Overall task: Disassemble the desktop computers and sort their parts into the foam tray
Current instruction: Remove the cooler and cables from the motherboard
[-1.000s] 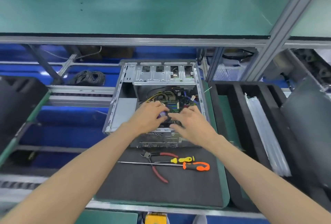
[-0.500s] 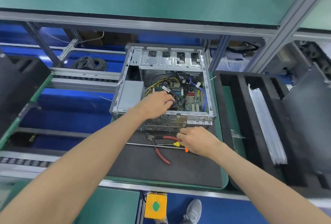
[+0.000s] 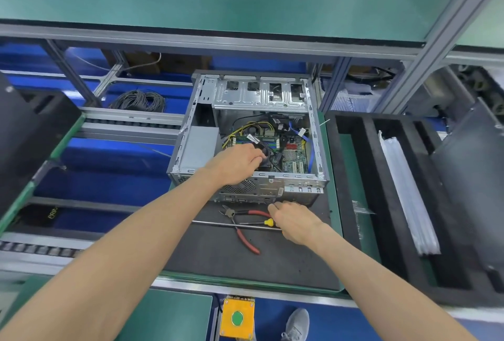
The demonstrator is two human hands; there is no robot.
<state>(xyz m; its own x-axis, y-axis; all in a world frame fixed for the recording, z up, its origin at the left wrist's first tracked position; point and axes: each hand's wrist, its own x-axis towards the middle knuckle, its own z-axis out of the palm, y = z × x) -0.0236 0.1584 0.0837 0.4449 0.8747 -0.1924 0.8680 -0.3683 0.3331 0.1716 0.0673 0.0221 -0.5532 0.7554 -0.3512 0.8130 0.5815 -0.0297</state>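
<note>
The worktop point(image 3: 218, 264) carries a black mat on which an open desktop computer case point(image 3: 191, 149) lies, side panel off, motherboard point(image 3: 293, 153) exposed. The black foam tray point(image 3: 351, 177) sits just right of it, holding a white bundle point(image 3: 406, 190) in one slot. Red-handled pliers point(image 3: 245, 237) lie in front of the case. The left hand point(image 3: 238, 162) reaches inside the case, fingers curled on a black part. The right hand point(image 3: 296, 222) grips a screwdriver point(image 3: 234, 225) by its handle.
</note>
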